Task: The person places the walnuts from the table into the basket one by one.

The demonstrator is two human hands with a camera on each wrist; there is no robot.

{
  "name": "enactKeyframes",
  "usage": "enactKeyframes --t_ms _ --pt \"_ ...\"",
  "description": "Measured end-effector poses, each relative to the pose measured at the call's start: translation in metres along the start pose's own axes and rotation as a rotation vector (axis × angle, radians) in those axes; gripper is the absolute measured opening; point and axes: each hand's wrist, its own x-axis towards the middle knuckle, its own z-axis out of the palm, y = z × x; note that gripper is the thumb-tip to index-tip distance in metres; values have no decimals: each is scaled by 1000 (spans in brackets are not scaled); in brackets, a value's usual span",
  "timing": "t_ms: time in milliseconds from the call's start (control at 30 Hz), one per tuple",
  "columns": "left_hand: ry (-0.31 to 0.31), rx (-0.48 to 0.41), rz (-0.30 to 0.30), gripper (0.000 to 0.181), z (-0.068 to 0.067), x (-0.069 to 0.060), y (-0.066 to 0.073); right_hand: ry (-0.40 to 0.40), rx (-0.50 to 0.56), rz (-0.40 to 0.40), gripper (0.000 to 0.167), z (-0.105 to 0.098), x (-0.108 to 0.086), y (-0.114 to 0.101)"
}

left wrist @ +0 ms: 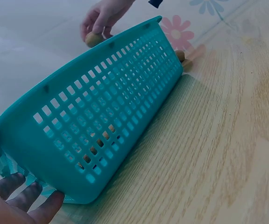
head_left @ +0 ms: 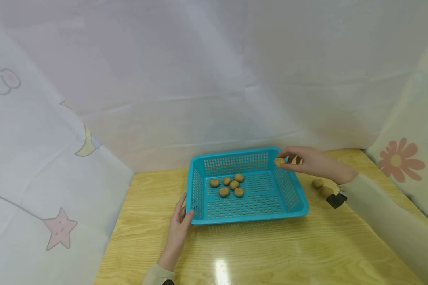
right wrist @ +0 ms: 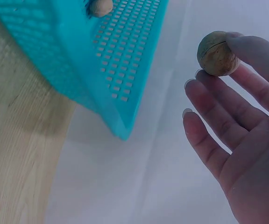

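Observation:
A blue plastic basket [head_left: 247, 217] with grid-holed walls stands on the wooden table. Several walnuts [head_left: 224, 192] lie together on its floor, left of the middle. At the basket's left end my left hand [head_left: 178, 225] grips the rim, thumb on top; the left wrist view shows its fingers [left wrist: 24, 198] against the outer wall. Between thumb and fingertips my right hand [head_left: 304, 160] pinches one walnut [right wrist: 217, 53] by the basket's back right corner. The seam of that walnut shows clearly in the right wrist view.
Two more walnuts [head_left: 318, 183] sit on the table [head_left: 157, 198] to the right of the basket, partly by the right sleeve [head_left: 381, 213]. A pale printed cloth [head_left: 214, 99] hangs behind the table and along both sides.

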Motion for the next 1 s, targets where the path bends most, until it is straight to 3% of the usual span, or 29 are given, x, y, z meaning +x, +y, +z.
enactKeyframes --t_ms 467,667,1000 --pt "-1 -14 -12 68 -1 0 0 -44 9 -51 34 34 53 -6" --pt "3 -6 -6 68 -2 0 0 -118 89 -2 35 51 71 -8" --pt "-4 2 15 68 -4 2 1 -247 114 -24 29 91 98 -4"
